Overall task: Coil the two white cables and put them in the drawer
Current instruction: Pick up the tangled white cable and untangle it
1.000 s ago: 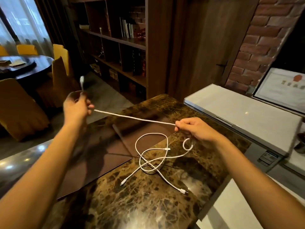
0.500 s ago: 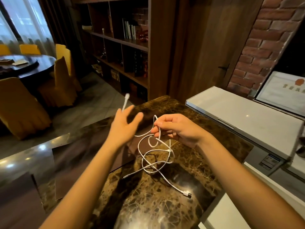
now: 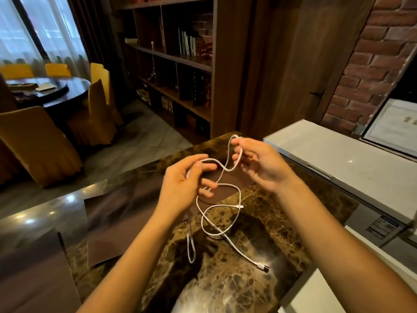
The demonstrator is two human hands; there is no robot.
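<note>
Both hands hold one white cable above the brown marble table. My right hand pinches a small loop of it at the top. My left hand grips the same cable a little lower and to the left, fingers curled round it. From the hands the cable hangs down in loose loops onto the table, tangled with a second white cable whose plug end lies on the marble near the right edge. No drawer can be made out.
A dark brown mat lies on the table under my left arm. A white cabinet top runs along the right. Behind stand a wooden bookshelf, a brick wall, and yellow-covered chairs around a round table.
My left hand has swung in from far left to beside my right hand. The stretched cable has gone slack and now forms a loop in my right hand.
</note>
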